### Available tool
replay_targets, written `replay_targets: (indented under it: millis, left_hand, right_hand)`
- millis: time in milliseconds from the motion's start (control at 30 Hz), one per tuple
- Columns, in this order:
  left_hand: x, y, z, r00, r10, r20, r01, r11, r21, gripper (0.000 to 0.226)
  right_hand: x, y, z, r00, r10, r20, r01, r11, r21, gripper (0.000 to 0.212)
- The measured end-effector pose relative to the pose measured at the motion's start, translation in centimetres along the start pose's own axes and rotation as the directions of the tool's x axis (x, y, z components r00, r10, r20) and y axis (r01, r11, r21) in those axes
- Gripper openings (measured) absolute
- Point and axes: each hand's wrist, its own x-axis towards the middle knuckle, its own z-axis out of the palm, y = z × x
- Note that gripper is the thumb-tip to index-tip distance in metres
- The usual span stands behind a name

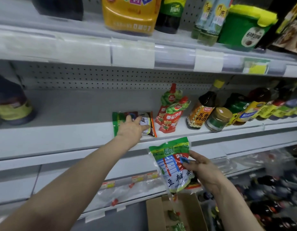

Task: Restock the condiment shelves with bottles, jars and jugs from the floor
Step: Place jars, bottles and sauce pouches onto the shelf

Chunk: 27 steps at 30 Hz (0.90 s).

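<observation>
Sachets (149, 126), flat near the middle shelf's (61, 135) front edge: our left hand (130, 129) rests on them, fingers straight. Green-and-white pouch (171, 170), just below that edge, over the carton (154, 214): our right hand (202, 169) pinches its right side, thumb on its face.

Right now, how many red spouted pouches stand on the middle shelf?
2. The front pouch stands beside the bottle; the rear pouch stands just behind it, to its left. Others may be hidden behind.

The dark jug (9, 100) is cut off at the left edge — the lower-right bottles (274, 205) blur.
</observation>
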Motion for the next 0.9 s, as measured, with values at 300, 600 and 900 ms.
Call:
replay_targets:
  millis: [300,600,900]
  left_hand:
    - [-1.8,-6.3,0.4,0.961,-0.068,-0.268,-0.07,0.877,-0.475,0.041]
    - [0.5,-4.6,1.4,0.998,-0.047,-0.047,0.022,0.902,-0.43,0.059]
    - [-3.4,0.3,-1.2,0.883,-0.428,-0.191,0.09,0.554,-0.827,0.039]
  right_hand:
    - [-0.2,0.2,0.9,0.999,-0.016,0.047,0.016,1.0,-0.004,0.048]
    - [-0.2,-0.3,0.7,0.997,-0.013,0.07,0.006,0.995,0.103,0.044]
    - [0.0,-1.1,1.7,0.989,0.0,0.147,-0.029,0.981,0.19,0.043]
